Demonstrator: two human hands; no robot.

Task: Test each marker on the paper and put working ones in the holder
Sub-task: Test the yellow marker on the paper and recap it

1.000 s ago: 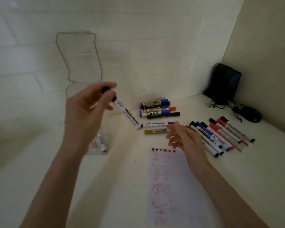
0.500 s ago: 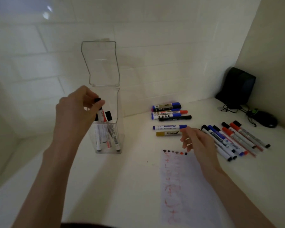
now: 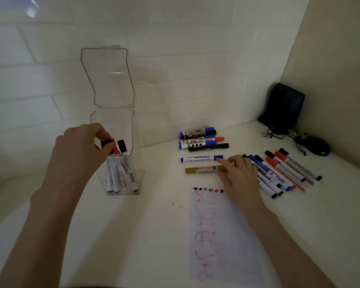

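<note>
A clear plastic holder [image 3: 133, 185] stands at the left with its lid [image 3: 108, 80] hinged upright. Several markers stand inside it. My left hand [image 3: 81, 154] pinches the black cap of one marker [image 3: 106, 143] that stands in the holder. The white paper [image 3: 222, 235] lies in front, with red scribbles and a row of small test marks along its top edge. My right hand [image 3: 240, 179] lies just above the paper; its thumb and fingers close on the right end of a gold marker [image 3: 202, 169] that lies on the table. A blue marker [image 3: 200, 158] lies just behind that one.
A small pile of thick markers [image 3: 200, 139] lies near the back wall. A row of several thin markers [image 3: 287, 169] lies to the right of my right hand. A black speaker [image 3: 283, 107] and a black mouse [image 3: 318, 147] with cables sit in the far right corner.
My left hand carried the black-capped marker left and lowered it upright into the holder. My right hand moved left from above the paper onto the gold marker's end.
</note>
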